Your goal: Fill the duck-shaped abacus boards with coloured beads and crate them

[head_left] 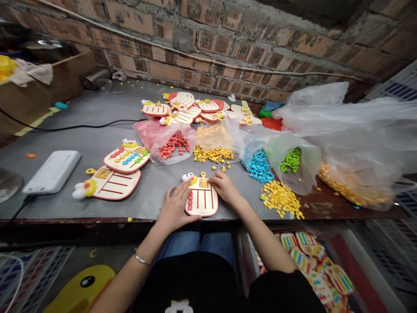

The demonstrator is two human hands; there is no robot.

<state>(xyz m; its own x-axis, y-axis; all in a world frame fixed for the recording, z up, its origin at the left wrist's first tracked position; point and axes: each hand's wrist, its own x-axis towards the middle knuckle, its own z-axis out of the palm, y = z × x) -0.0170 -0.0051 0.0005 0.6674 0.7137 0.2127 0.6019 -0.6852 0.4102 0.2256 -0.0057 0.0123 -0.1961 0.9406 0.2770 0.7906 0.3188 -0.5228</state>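
A cream toy board with a red rim, long slots and a chick head lies flat at the table's front edge. Red pieces line its leftmost slot; the other slots show no pieces. My left hand grips the board's left side, thumb along the bottom edge and fingers near the chick head. At the upper right corner, the fingers of my right hand are pinched together against the board; whatever is between them is hidden. Just beyond lie loose yellow pieces spilling from a clear bag.
Bags of red pieces, blue pieces and green pieces lie beyond. A yellow heap sits right. Two boards overlap at left beside a white power bank. More boards are piled behind; a bin holds filled boards.
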